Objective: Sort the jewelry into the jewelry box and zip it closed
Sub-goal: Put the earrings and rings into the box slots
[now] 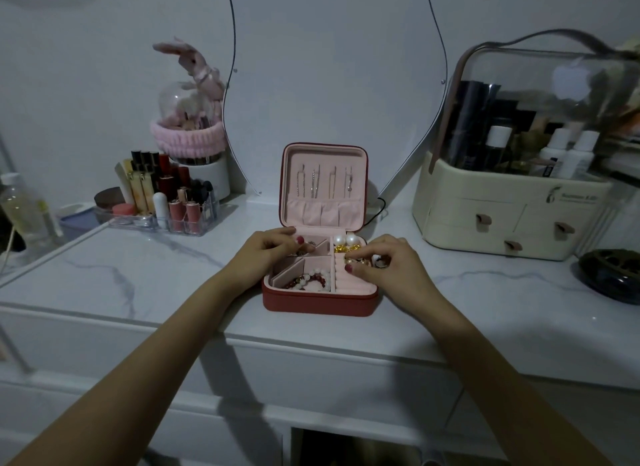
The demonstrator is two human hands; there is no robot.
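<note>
Both forearms are stretched forward over the white marbled surface (145, 275), and the hands are placed at the open jewelry box (318, 301). This box is red outside and pink inside, and it stands near the front edge of the surface with its lid (325, 185) raised upright behind.

The left hand (266, 257) is laid over the rear left compartment; its fingers are curled and a small item seems to be pinched there, but what it is cannot be told. The right hand (388, 264) is held at the right side of the box, over the ring rolls (341, 278), with fingers curled around a small dark ring (381, 263).

Inside the lid, four thin chains (323, 181) are hung above a gathered pocket. In the front middle compartment a bracelet of red and white beads (308, 280) is kept. In the rear right compartment two large pearls (345, 239) and some gold pieces (343, 248) are seen.

On the left a clear organizer (194, 224) is filled with lipsticks and small tubes. On the right a cream cosmetic case (512, 216) with a clear dome cover and small drawers is placed, with bottles stored inside.
</note>
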